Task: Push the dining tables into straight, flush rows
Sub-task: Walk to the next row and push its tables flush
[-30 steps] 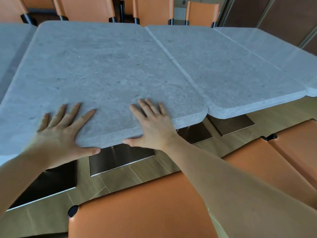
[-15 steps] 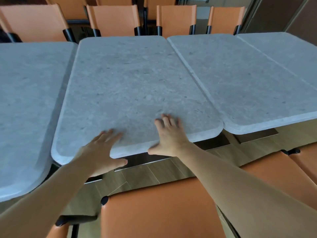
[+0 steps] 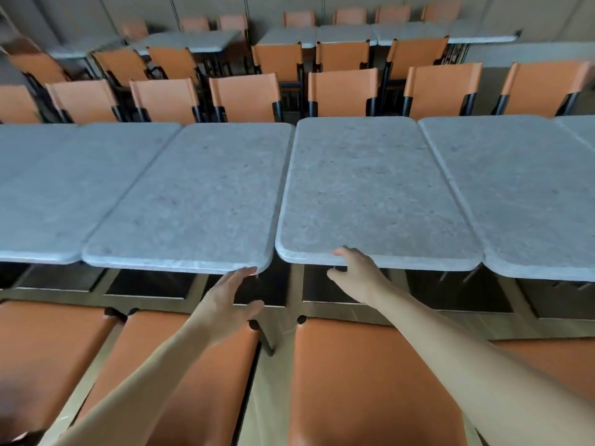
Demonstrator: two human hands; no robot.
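Grey stone-look dining tables standing side by side in one row across the room. Left hand point(image 3: 230, 304) stretched out flat, fingers straight, fingertips point(image 3: 249, 271) at the near right corner of the left middle table point(image 3: 196, 201), touching or just short of its rim; cannot tell which. Right hand point(image 3: 355, 273) at the near edge of the right middle table point(image 3: 370, 194), toward its left corner, fingers bent over the rim with one fingertip showing on top and the thumb below the edge; gripping that edge, so far as the blur allows. A narrow dark gap between these two tabletops, wider at the near end. Near edge of the right middle table lying slightly farther away than the near edge of the left one, so not flush. Further tables to either side: far left table point(image 3: 54, 188) close against its neighbour, far right table point(image 3: 521, 194) likewise close against its neighbour, its near edge sitting closer than the one beside it. Orange chairs point(image 3: 363, 381) with black frames tucked along the near side, under both forearms. More orange chairs point(image 3: 244, 98) lined along the far side, and behind them a second row of tables point(image 3: 347, 33) with chairs against the wall. Dark square table bases on a wood-tone floor point(image 3: 257, 397).
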